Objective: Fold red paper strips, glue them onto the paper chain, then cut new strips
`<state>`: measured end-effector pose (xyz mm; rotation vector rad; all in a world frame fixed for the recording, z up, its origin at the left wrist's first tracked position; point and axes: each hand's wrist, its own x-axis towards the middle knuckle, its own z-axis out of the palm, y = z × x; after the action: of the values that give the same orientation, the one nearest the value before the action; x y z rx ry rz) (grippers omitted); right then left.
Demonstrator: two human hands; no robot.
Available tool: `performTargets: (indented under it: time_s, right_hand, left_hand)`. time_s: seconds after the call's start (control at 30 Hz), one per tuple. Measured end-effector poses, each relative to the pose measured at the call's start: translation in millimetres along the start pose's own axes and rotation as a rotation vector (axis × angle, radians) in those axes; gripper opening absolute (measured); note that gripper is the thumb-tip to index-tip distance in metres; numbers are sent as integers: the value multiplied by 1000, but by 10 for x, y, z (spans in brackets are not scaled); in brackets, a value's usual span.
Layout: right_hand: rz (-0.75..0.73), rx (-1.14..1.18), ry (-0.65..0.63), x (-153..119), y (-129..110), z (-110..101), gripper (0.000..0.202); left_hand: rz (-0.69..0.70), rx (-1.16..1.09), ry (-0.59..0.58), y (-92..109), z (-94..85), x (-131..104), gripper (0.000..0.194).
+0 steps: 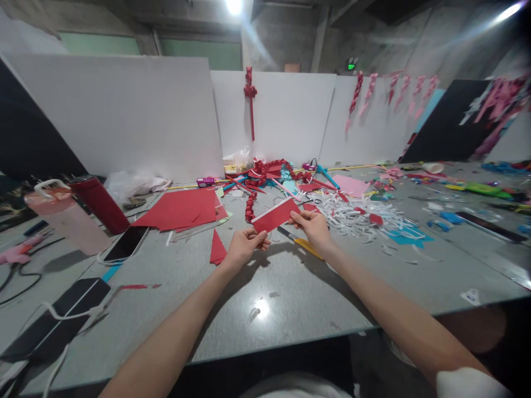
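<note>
A small red paper rectangle (274, 216) with a white strip along its far edge is held up over the table between my two hands. My left hand (248, 244) pinches its lower left corner, and my right hand (311, 225) grips the right end between thumb and fingers. Below my right hand lies a yellow-handled utility knife (307, 247), partly covered by that hand. A red paper triangle (217, 249) rests on the table left of my left hand. Just behind the held piece is a red folded-paper chain (250, 207).
Red paper sheets (178, 209) lie at the left, near a phone (126, 243), a pink bottle (66, 221) and a dark red tumbler (99, 204). White paper strips (352, 215) are heaped at the right. A white partition (286, 116) stands behind, with a red paper ornament (251, 105) on it.
</note>
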<state>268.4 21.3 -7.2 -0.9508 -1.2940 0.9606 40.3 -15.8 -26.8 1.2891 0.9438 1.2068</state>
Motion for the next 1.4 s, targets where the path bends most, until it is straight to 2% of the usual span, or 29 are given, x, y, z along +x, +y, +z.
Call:
performTargets:
  time_s: [0.17, 0.4, 0.47, 0.53, 0.57, 0.6, 0.67, 0.77, 0.83, 1.0, 1.4]
  right_hand:
    - [7, 0, 2, 20, 34, -37, 47]
    - [11, -58, -26, 36, 57, -41, 43]
    - [-103, -189, 79, 17, 42, -24, 39]
    - [-292, -349, 219, -35, -3, 10, 42]
    - [-380, -419, 245, -75, -34, 34, 40]
    - [-444, -474, 223, -122, -68, 62, 33]
    - [-505, -540, 66, -228, -133, 132, 16]
    - [-538, -584, -151, -378, -178, 244, 18]
    - [-552, -591, -224, -445, -168, 300, 18]
    - [-527, -607, -285, -498, -130, 338, 20]
    - [-454, -578, -324, -463, -139, 315, 18]
  left_hand:
    - [38, -2, 44, 1, -28, 22, 46]
    - [166, 56, 261, 67, -91, 25, 32]
    - [172, 92, 277, 80, -93, 18, 30]
    - [182, 155, 275, 93, -83, 1, 27]
    - [189, 196, 269, 100, -73, -10, 26]
    - [199, 241, 260, 106, -60, -24, 25]
    - [225, 324, 240, 113, -27, -53, 25]
    - [280, 423, 199, 112, 30, -98, 24]
    - [330, 480, 155, 111, 61, -125, 22]
    - [425, 605, 16, 126, 91, -172, 21]
    - [411, 626, -83, 144, 59, -182, 20]
